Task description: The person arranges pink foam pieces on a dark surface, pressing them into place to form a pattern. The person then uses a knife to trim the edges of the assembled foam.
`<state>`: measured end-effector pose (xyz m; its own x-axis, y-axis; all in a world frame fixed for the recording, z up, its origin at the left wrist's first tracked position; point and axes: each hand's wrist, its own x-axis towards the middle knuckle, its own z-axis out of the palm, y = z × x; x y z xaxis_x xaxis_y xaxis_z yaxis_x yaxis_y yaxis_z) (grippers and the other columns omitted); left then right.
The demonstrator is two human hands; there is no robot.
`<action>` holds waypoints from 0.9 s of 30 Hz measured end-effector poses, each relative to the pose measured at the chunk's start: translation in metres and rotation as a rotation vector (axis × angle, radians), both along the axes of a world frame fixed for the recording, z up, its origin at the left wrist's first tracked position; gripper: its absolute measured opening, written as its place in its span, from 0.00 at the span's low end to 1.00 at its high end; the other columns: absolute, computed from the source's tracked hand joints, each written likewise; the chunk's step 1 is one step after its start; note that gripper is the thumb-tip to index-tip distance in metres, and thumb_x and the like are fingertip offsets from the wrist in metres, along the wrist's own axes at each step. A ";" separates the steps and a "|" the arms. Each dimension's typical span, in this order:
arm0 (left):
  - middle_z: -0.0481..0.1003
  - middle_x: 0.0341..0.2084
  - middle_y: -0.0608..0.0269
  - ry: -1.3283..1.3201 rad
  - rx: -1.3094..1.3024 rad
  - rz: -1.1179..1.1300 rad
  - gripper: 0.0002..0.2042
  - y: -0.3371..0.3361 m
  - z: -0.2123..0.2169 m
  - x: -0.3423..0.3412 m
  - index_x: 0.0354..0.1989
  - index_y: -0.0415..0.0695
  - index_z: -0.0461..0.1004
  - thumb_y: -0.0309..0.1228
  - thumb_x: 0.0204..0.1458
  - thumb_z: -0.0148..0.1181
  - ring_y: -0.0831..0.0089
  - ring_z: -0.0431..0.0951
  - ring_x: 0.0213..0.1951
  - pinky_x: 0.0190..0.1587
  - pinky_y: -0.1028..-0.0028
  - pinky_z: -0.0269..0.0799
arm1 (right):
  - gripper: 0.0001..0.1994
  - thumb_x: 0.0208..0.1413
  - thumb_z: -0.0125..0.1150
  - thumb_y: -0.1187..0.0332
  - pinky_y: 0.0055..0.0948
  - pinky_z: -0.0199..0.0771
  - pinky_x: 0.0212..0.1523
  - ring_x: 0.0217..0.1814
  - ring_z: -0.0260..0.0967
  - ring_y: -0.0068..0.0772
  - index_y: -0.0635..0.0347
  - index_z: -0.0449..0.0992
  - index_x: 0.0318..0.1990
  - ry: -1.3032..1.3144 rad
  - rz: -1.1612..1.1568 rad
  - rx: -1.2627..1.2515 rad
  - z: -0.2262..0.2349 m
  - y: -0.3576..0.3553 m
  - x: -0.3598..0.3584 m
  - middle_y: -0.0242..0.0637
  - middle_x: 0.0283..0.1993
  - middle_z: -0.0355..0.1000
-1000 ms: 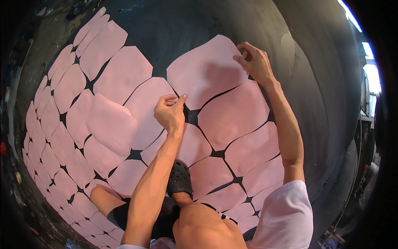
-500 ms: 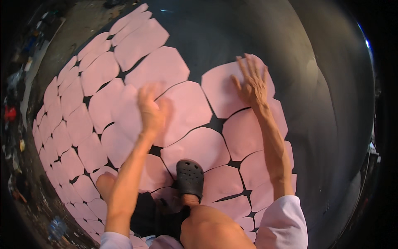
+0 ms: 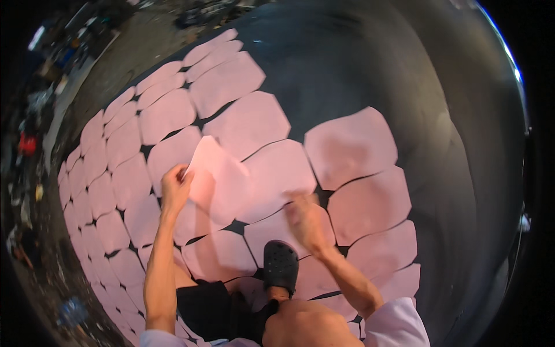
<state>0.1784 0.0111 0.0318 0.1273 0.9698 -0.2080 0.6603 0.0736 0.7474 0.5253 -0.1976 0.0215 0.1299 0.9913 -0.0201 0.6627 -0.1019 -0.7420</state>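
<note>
My left hand (image 3: 176, 188) is closed on the edge of a thin pink sheet (image 3: 222, 179), pinching it between thumb and fingers. The sheet is raised and tilted, bending slightly, above other pink sheets. Blurred by motion, my right hand (image 3: 303, 220) hovers over or touches the pink sheets in front of my foot; its fingers are too smeared to read. At the right end of the upper row lies a pink sheet (image 3: 350, 147) with rounded corners and a damp-looking darker patch.
Many pink sheets lie in rows over a dark, smooth surface (image 3: 347, 63), with dark gaps between their corners. My foot in a black clog (image 3: 281, 266) stands among them. Along the left, mixed clutter includes a red item (image 3: 26, 144) and a clear bluish bottle-like thing (image 3: 72, 312).
My left hand has closed on a pink sheet and lifted its edge. My right hand has left the far right sheet and come back toward me and leftward. The view has shifted.
</note>
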 end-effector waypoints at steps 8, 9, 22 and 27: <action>0.83 0.41 0.64 -0.628 0.078 0.209 0.09 -0.112 0.155 0.093 0.50 0.33 0.81 0.28 0.72 0.64 0.77 0.78 0.45 0.56 0.72 0.73 | 0.38 0.78 0.62 0.50 0.43 0.70 0.77 0.79 0.67 0.33 0.62 0.56 0.84 1.900 -0.231 -0.351 0.005 0.003 -0.064 0.37 0.80 0.68; 0.83 0.41 0.66 -0.616 0.104 0.306 0.08 -0.115 0.132 0.085 0.52 0.35 0.82 0.28 0.72 0.64 0.78 0.80 0.43 0.52 0.73 0.76 | 0.41 0.76 0.66 0.50 0.37 0.70 0.76 0.79 0.66 0.28 0.56 0.54 0.86 1.862 -0.275 -0.259 0.023 0.015 -0.051 0.35 0.82 0.66; 0.77 0.28 0.67 -0.730 0.063 0.301 0.12 -0.059 0.036 0.235 0.46 0.31 0.85 0.27 0.61 0.77 0.79 0.74 0.32 0.38 0.74 0.72 | 0.18 0.67 0.71 0.67 0.34 0.80 0.56 0.48 0.81 0.29 0.59 0.83 0.63 0.358 -0.020 0.093 0.128 0.152 0.207 0.36 0.46 0.85; 0.83 0.30 0.62 -0.788 -0.160 0.472 0.23 0.019 -0.003 0.313 0.57 0.32 0.83 0.26 0.54 0.82 0.76 0.79 0.28 0.35 0.74 0.77 | 0.15 0.67 0.72 0.61 0.36 0.71 0.35 0.27 0.69 0.25 0.57 0.83 0.56 -0.198 -0.080 0.110 0.094 0.230 0.261 0.34 0.25 0.73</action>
<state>0.4914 0.0303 0.0290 -0.1119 0.9243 -0.3648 -0.1582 0.3459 0.9248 0.7860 0.0324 0.1156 0.1988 0.9726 0.1207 0.7896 -0.0859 -0.6075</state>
